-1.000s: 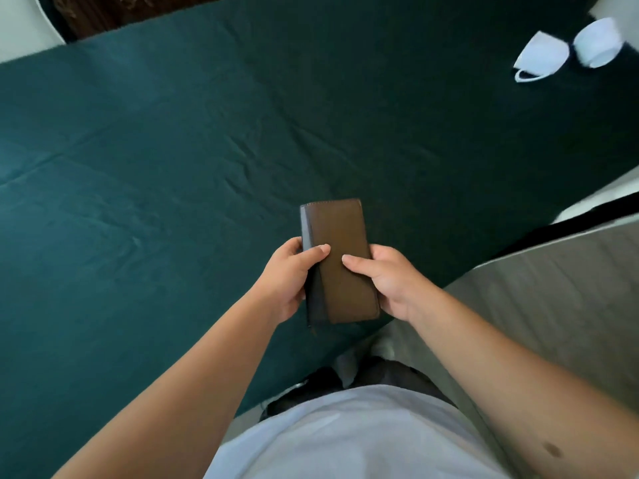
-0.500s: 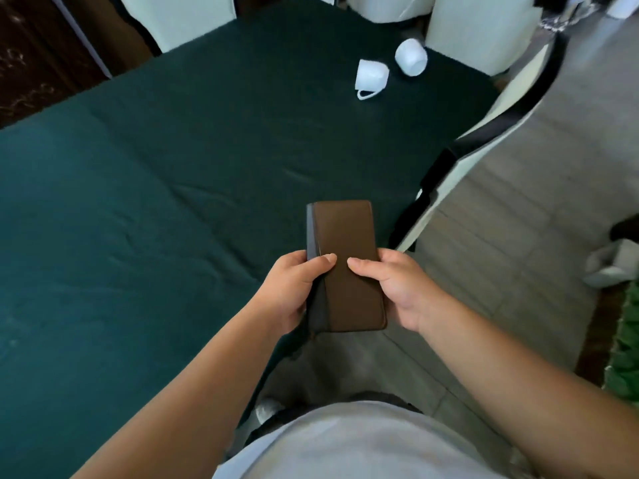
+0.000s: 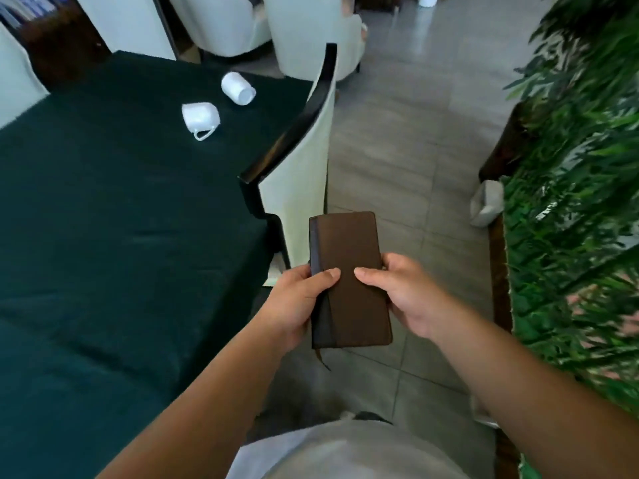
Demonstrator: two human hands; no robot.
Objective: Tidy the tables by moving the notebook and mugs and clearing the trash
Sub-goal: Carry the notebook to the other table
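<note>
Since the earlier frames our view has swung right, so the dark green cloth-covered table [image 3: 103, 236] now sits at our left with grey floor tiles [image 3: 397, 150] ahead, while the notebook has kept its place between our hands. Beside the table stands a cream chair with a curved black rail [image 3: 294, 133], and a leafy green plant wall [image 3: 581, 202] fills the right. Two white mugs [image 3: 200, 117] lie tipped on the far cloth, and the slim brown leather-look notebook [image 3: 349, 278] points its long axis away from us over the floor, its dark spine leftward, our left hand [image 3: 294, 305] and right hand [image 3: 408, 299] each closed on an edge, thumbs on the cover.
</note>
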